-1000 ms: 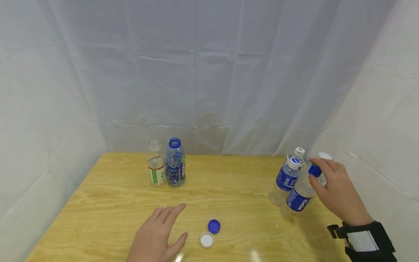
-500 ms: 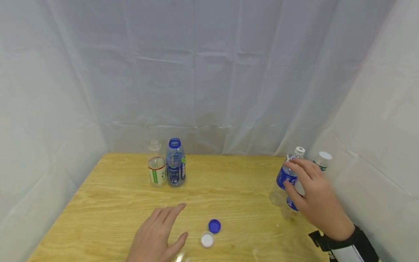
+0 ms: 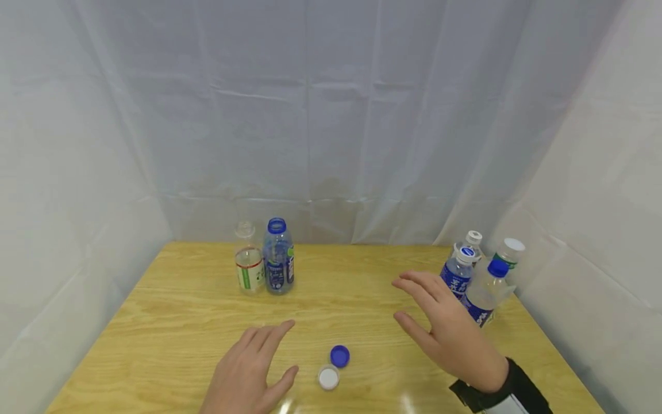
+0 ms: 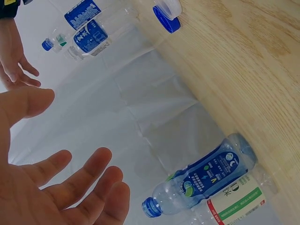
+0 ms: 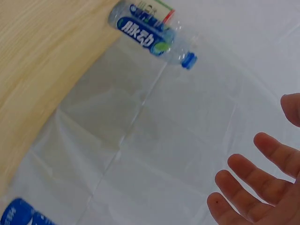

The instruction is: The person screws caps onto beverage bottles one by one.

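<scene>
Right hand [image 3: 447,330], fingers spread and holding nothing, hovers beside the capped bottle cluster [image 3: 478,276]; a careless sweep may topple it.

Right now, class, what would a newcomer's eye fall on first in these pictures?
The open right hand hovering over the wooden table, beside a cluster of capped bottles at the far right. Next, the blue cap and white cap lying loose near the front edge, by the left hand.
</scene>
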Available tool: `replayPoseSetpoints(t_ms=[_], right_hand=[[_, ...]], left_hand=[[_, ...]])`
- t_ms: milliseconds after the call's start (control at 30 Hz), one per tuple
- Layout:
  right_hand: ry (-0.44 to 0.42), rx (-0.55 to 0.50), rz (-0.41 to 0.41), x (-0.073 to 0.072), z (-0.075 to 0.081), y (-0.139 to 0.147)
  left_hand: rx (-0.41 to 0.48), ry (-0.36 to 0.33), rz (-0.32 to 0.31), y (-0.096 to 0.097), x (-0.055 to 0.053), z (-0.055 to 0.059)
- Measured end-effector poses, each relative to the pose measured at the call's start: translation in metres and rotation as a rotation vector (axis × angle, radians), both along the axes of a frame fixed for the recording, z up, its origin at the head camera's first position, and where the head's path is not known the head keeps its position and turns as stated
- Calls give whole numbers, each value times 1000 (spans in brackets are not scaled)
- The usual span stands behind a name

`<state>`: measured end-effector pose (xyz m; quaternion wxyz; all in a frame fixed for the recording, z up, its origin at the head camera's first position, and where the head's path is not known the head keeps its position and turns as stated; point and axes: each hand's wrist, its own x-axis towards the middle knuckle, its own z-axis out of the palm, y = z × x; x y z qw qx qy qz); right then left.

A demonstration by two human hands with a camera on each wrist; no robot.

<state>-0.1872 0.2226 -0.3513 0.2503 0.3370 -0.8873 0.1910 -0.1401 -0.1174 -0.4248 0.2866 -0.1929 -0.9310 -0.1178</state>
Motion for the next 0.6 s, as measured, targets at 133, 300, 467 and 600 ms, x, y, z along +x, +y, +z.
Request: replayPoseSetpoints(t_ms=[133,300,467,600], right_hand=[[-38,-1,22,2,-9,-11],[-62,25,40,4,-20,-23],[-121,35,89,7,-32,-35],[-160,38,120,9,-40,-40]], left_hand=[[1,-12,0,0,0,-1],[5,-18,-4,0,0,-2],[24,-47,18,0,-1,0],[69,-60,39,-3,-4,4]])
